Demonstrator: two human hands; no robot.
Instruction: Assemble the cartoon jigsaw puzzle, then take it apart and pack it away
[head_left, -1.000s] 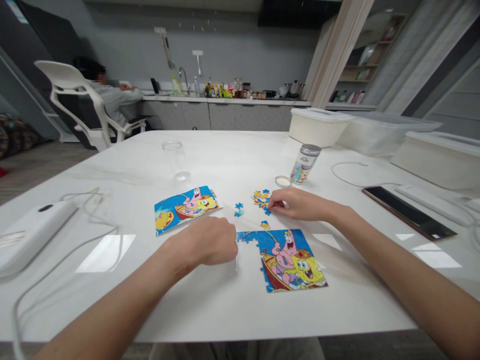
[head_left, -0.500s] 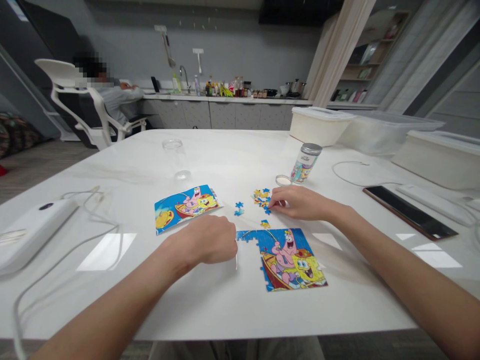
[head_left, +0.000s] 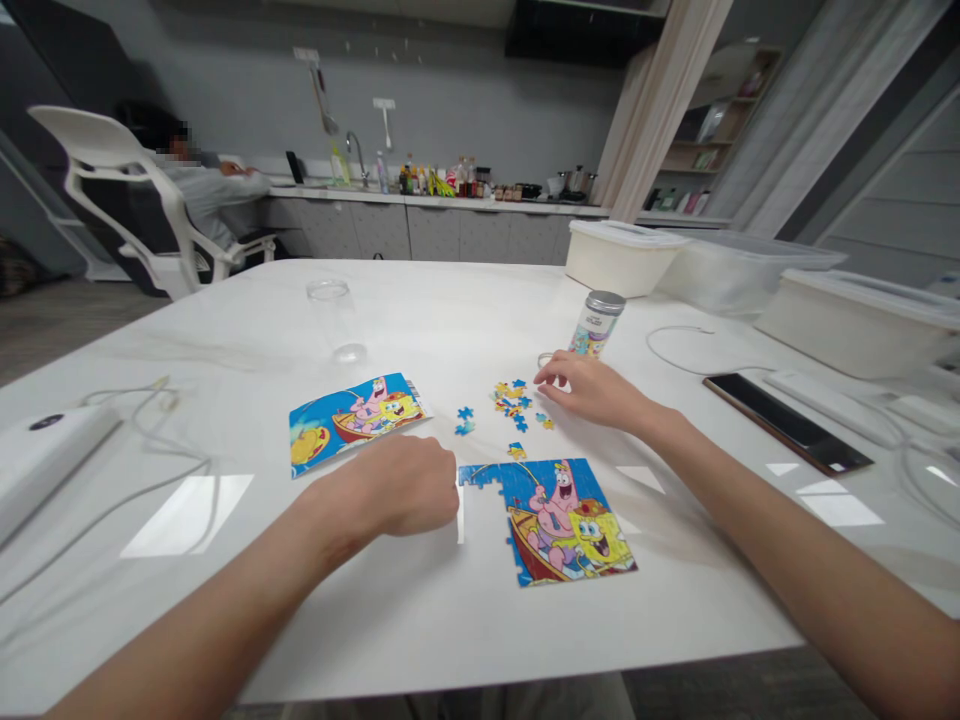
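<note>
The partly joined jigsaw puzzle (head_left: 566, 525), a cartoon starfish and yellow sponge in a boat, lies flat before me. My left hand (head_left: 409, 485) is closed at its upper left corner; its fingertips are hidden, so what it holds, if anything, does not show. My right hand (head_left: 589, 388) hovers right of a pile of loose puzzle pieces (head_left: 513, 402), fingers slightly apart with nothing visible in them. One stray piece (head_left: 545, 421) lies below those fingers, another piece (head_left: 517, 451) just above the puzzle. Further pieces (head_left: 465, 421) sit left of the pile, beside the picture card (head_left: 352, 420).
A printed can (head_left: 598, 322) with a silver lid stands behind my right hand. At the back left is a clear jar (head_left: 335, 322). Right are a phone (head_left: 784, 420), cables and storage boxes (head_left: 626, 258); left, a white device (head_left: 56, 465). A person (head_left: 202, 195) sits beyond.
My right hand has lifted off the pile and drawn back, its fingers loosening; a piece beside the pile is now uncovered. My left hand stays at the puzzle's corner. The view has shifted slightly.
</note>
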